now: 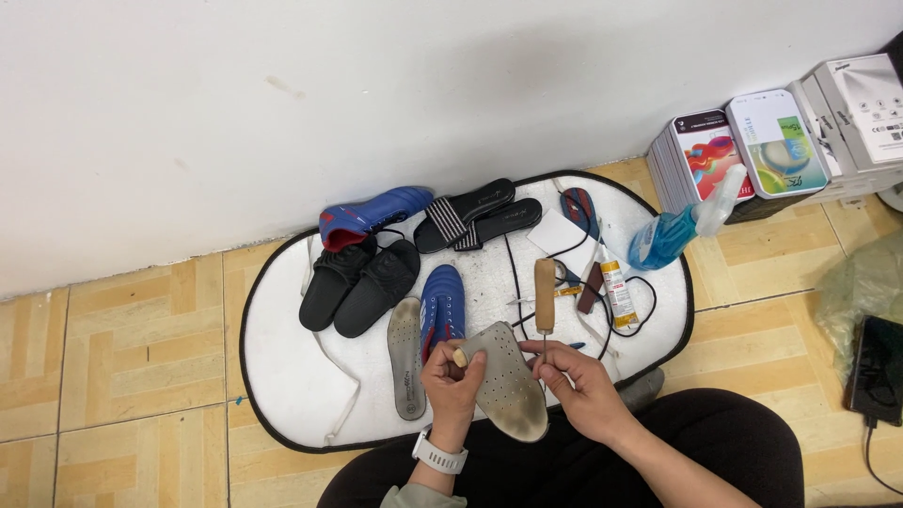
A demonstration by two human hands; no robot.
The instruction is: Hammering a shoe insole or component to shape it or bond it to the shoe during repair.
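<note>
Your left hand (453, 376), with a white watch on its wrist, comes up from six o'clock and is closed on the near edge of a worn grey perforated insole (508, 381), thumb pressed on its top face. The insole lies tilted between your two hands, just above your dark-trousered lap, its heel end dirty and pointing toward five o'clock. Your right hand (576, 384) enters from four o'clock and pinches the thin metal shaft of a wooden-handled awl (545, 299), whose pale handle stands up toward twelve o'clock just beyond the insole; I cannot tell whether the tip touches the insole.

All this sits over a white oval mat with a black rim (282, 348) spread on the tan tiled floor. From nine o'clock going right on the mat: a pair of black slide sandals (362, 282), a blue football boot with red lining (372, 216) behind them, a second grey insole (406, 357) just beside your left hand, a blue laced boot (442, 306), and black striped slides (475, 216) at twelve o'clock. Right of the awl lie a white-and-yellow glue tube (616, 292) and a blue spray bottle (673, 230) at two o'clock.

Beyond the mat, at one to two o'clock against the wall, stand flat boxes: a stack topped by a red-and-blue printed one (707, 155), a white one with a green picture (779, 141), then white boxes (861, 108).
</note>
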